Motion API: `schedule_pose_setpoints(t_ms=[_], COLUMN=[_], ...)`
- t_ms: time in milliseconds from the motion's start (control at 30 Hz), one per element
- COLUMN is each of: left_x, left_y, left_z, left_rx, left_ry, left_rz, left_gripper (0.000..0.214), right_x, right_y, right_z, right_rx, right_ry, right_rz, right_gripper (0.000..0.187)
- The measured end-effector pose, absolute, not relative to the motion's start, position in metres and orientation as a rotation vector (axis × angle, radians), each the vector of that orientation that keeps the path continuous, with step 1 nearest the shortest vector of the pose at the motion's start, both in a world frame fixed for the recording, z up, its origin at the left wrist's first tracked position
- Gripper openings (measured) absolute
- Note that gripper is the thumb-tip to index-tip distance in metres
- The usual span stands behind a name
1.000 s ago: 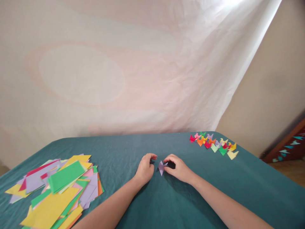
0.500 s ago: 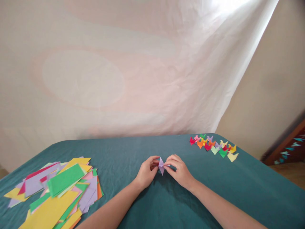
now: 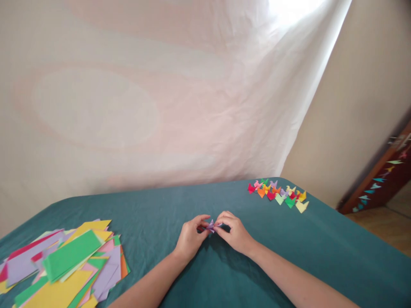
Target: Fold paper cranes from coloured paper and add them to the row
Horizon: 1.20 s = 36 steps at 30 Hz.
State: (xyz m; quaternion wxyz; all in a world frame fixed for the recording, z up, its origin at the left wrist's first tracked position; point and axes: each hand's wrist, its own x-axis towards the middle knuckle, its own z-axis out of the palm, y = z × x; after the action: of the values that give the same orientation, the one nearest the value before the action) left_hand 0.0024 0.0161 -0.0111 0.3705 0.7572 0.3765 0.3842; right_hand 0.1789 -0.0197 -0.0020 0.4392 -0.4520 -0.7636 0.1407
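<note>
A small folded lilac paper piece [image 3: 211, 225] is pinched between my two hands just above the teal tablecloth [image 3: 160, 205]. My left hand [image 3: 190, 238] grips its left side with thumb and fingertips closed. From the right, my right hand [image 3: 235, 233] holds the other side, fingers curled together on it. Most of the paper is hidden by my fingers.
A loose heap of coloured paper sheets [image 3: 64, 263], yellow, green, lilac and red, lies at the front left. Several small folded paper shapes [image 3: 278, 195] in mixed colours sit in a row at the back right. A pale cloth [image 3: 160, 94] hangs behind the table.
Both hands have closed in on the lilac piece, which now shows much smaller between the fingers. The view has shifted slightly to the right.
</note>
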Motion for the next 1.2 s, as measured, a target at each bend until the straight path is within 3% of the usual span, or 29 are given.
schedule_pose_setpoints(t_ms=[267,500,1200], left_x=[0.003,0.001,0.001], left_y=[0.017,0.016,0.017], left_z=[-0.012,-0.017,-0.018], left_rx=[1.899,2.164,2.340], left_ry=[0.947,0.934,0.948], left_rz=[0.965,1.015,1.044], left_gripper=[0.026,0.056,0.041], right_x=[0.180,0.184,0.192], right_y=[-0.022,-0.017,-0.008], right_z=[-0.001,-0.006,-0.012], right_rx=[-1.115,-1.246,-1.318], right_ry=[-1.900,-1.905,-1.958], right_rz=[0.325,0.200,0.281], right_gripper=[0.007,0.007,0.006])
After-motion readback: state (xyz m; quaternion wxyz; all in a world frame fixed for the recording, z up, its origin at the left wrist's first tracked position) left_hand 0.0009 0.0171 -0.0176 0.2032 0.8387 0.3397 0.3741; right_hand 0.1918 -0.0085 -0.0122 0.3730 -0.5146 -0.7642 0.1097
